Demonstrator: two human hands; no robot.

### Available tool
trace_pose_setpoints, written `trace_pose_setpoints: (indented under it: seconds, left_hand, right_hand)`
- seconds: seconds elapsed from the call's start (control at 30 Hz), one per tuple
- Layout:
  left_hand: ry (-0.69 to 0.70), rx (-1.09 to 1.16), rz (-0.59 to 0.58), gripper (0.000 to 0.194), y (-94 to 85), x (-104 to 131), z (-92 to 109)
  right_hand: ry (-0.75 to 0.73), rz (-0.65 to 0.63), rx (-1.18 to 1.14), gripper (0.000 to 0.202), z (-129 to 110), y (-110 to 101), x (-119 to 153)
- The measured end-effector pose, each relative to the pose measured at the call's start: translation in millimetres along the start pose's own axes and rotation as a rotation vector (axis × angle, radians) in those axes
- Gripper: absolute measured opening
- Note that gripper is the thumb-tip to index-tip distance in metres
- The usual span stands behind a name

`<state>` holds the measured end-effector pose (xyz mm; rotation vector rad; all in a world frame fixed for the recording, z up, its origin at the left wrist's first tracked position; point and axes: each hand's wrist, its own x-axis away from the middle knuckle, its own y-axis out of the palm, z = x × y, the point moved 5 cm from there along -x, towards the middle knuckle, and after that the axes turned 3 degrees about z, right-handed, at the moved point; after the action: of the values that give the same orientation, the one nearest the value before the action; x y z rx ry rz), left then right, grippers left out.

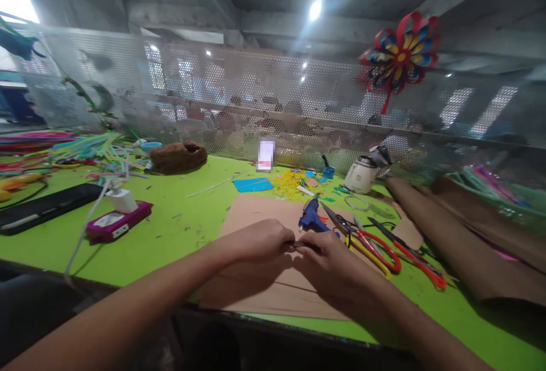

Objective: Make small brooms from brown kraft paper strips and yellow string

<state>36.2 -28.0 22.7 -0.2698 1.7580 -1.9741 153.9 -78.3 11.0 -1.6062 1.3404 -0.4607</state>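
Note:
My left hand and my right hand meet above a tan sheet, fingers pinched together. Between the fingertips shows a small, thin dark piece, which both hands grip; its kind is too small to tell. Just beyond my right hand lies a blue glue gun. Large scissors with red and yellow handles rest beside that hand on its right. Farther right is another red-handled tool, partly among dark cords.
Yellow scraps and a blue sheet lie behind the tan sheet. A white pot-like container stands at the back right. Brown sheet material covers the right side. On the left are a purple power strip and a black tray.

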Motion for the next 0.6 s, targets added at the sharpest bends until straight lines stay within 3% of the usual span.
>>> trace_pose_setpoints:
  seconds: [0.1, 0.2, 0.27, 0.37, 0.47, 0.53, 0.6]
  left_hand:
    - [0.013, 0.035, -0.003, 0.022, 3.5, 5.8, -3.3]
    - [-0.03, 0.037, -0.03, 0.023, -8.1, 23.8, -10.7]
    - [-0.096, 0.02, -0.06, 0.023, -28.8, 41.6, -22.6]
    - [-0.234, 0.003, -0.044, 0.028, -75.3, 71.5, -51.1]
    - [-0.413, -0.053, -0.057, 0.028, -109.9, 95.5, -79.7]
    - [-0.449, -0.03, -0.119, 0.029, -111.4, 100.6, -86.1]
    - [-0.377, 0.014, -0.14, 0.03, -99.3, 93.5, -79.7]
  right_hand:
    - [0.016, 0.014, -0.038, 0.025, -7.3, 0.9, 6.0]
    - [0.008, -0.02, -0.058, 0.027, -16.6, 3.3, 12.0]
    - [0.019, 0.0, -0.041, 0.026, -19.5, 2.9, 14.8]
    - [0.012, 0.018, -0.007, 0.03, -20.7, 4.9, 16.4]
    - [-0.067, -0.05, -0.017, 0.025, -22.0, 12.3, 13.0]
    - [-0.113, -0.074, -0.055, 0.021, -20.9, 14.7, 8.3]
    - [-0.121, -0.043, -0.118, 0.019, -15.7, 11.6, 4.1]
